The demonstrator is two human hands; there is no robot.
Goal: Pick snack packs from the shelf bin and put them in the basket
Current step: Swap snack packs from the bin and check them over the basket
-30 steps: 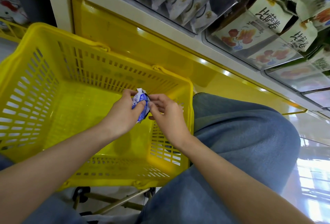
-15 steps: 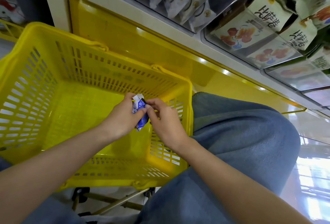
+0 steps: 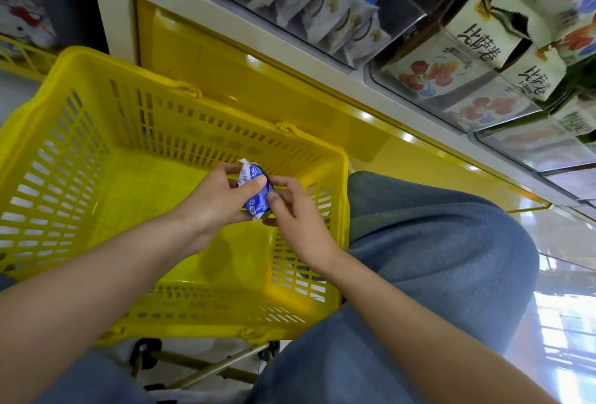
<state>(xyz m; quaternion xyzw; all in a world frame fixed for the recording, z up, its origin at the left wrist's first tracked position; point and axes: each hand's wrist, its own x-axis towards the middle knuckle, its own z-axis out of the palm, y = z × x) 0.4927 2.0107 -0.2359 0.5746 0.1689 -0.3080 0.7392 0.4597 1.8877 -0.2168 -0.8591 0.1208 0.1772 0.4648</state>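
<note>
Two-handed pinch on blue-and-white snack pack [image 3: 256, 199]: clamped between left hand [image 3: 216, 200] thumb and right hand [image 3: 296, 220] fingertips, long axis roughly upright, directly over yellow basket [image 3: 138, 197] floor.

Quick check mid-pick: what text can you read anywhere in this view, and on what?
Nothing quotable.
Cream snack bags, upper right: three bold black Chinese characters, upside down, not reliably readable.
Small blue-and-white snack pack: print blurred.
White pillow packs, top centre: print too small.
</note>
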